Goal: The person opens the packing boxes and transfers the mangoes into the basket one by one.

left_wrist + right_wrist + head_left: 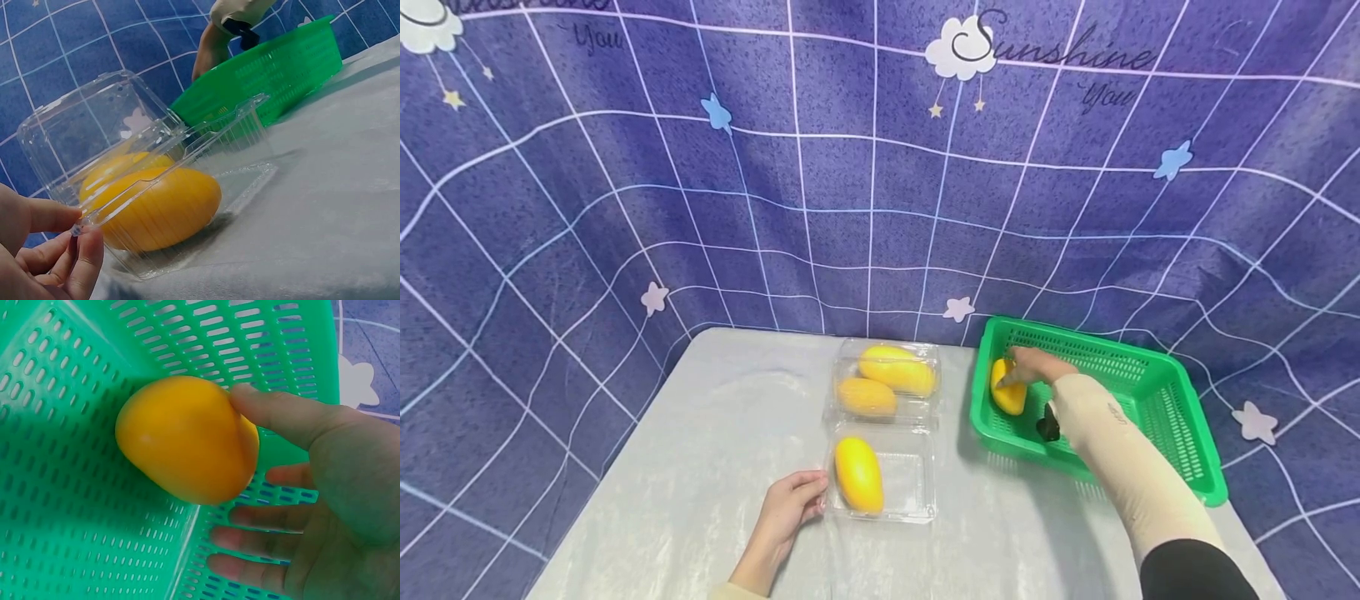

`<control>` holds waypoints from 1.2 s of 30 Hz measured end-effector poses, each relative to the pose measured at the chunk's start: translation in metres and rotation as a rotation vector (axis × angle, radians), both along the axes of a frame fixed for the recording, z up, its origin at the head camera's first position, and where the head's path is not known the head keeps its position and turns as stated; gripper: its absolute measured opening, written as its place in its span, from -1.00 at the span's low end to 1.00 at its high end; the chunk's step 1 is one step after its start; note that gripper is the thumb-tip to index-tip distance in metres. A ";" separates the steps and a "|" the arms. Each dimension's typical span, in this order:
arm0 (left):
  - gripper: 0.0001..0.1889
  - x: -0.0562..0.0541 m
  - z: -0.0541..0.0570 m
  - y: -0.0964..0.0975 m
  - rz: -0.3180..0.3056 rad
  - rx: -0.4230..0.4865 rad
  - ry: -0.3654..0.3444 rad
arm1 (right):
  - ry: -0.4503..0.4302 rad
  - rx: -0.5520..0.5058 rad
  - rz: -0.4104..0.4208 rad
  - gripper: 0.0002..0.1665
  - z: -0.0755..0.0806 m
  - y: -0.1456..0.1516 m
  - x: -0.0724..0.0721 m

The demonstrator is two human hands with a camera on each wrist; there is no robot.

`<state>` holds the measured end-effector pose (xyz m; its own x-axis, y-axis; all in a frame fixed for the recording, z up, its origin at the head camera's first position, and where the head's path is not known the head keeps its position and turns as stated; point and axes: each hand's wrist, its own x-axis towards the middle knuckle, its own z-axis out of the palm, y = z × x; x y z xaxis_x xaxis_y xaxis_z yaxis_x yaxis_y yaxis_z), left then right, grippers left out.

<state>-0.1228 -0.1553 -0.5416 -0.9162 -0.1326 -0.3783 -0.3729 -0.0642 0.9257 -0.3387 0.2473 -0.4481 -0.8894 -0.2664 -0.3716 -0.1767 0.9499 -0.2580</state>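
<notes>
While the person's left hand pinches the near-left edge of a clear plastic hinged box between thumb and fingers, the right hand, well apart from it, reaches down into a green plastic basket with slotted walls. From where I stand, the right thumb rests against a smooth yellow-orange mango-shaped fruit in the basket's left end, and the other fingers stretch out straight beside it; I cannot tell whether they touch its far side. Just right of the left hand, in the box's shallow base, lies a plump yellow oblong fruit. Beyond it the transparent lid stands raised. Farther out from the left hand, seen through clear plastic, are a larger yellow fruit and a smaller orange-yellow fruit, side by side; I can't tell if they have a box of their own. Behind the right hand runs a cream sleeve, with a small black object under the wrist. Both box and basket sit on a pale grey covered table, and past both hands hangs a blue-violet gridded curtain with stars and clouds.
</notes>
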 end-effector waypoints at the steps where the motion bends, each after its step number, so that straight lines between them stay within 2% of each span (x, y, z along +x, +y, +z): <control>1: -0.64 0.000 0.000 0.000 -0.002 -0.001 0.001 | 0.009 0.000 0.009 0.01 0.000 0.001 0.000; 10: -0.61 0.000 0.001 0.000 -0.011 0.003 -0.001 | -0.004 -0.053 0.014 -0.04 0.004 0.012 0.002; 19: -0.61 -0.002 0.000 0.000 -0.008 0.003 0.008 | 0.023 -0.064 0.014 -0.13 0.010 0.014 0.005; 24: -0.60 -0.001 -0.001 0.000 -0.013 0.012 0.002 | 0.080 -0.087 0.011 -0.15 0.014 0.012 0.009; 36: -0.60 -0.001 -0.001 0.000 -0.010 -0.003 -0.006 | 0.257 -0.161 0.013 -0.23 0.045 -0.006 0.018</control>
